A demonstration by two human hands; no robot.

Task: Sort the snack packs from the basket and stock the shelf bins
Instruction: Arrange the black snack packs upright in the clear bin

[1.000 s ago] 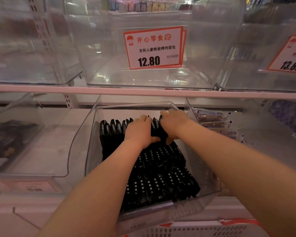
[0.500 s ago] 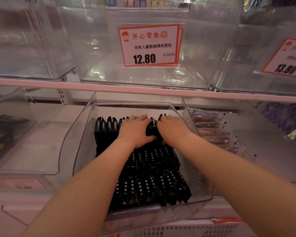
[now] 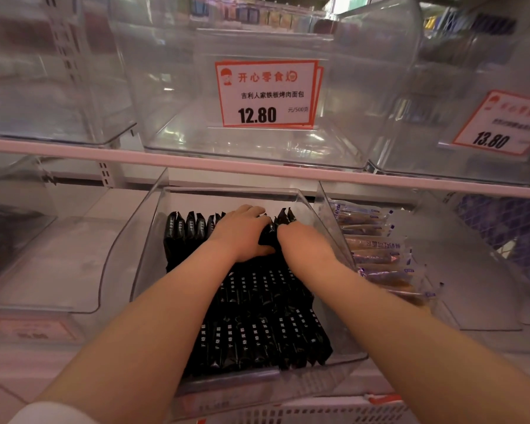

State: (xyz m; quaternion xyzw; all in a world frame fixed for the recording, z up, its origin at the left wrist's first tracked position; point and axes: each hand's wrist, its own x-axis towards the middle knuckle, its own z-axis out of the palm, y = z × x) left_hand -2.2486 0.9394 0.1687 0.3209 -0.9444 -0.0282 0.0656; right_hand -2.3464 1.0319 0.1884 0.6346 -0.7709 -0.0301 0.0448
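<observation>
Fingers of my left hand (image 3: 242, 232) curl over one black snack pack (image 3: 268, 234); my right hand (image 3: 303, 243) presses beside it, its fingers hidden, inside the clear bin (image 3: 153, 228).

Price card (image 3: 266, 94) on upper bin: 开心零食, 吉利人家铁板烤肉面包, 12.80 元/500克; right card (image 3: 501, 123): 13.80.
</observation>
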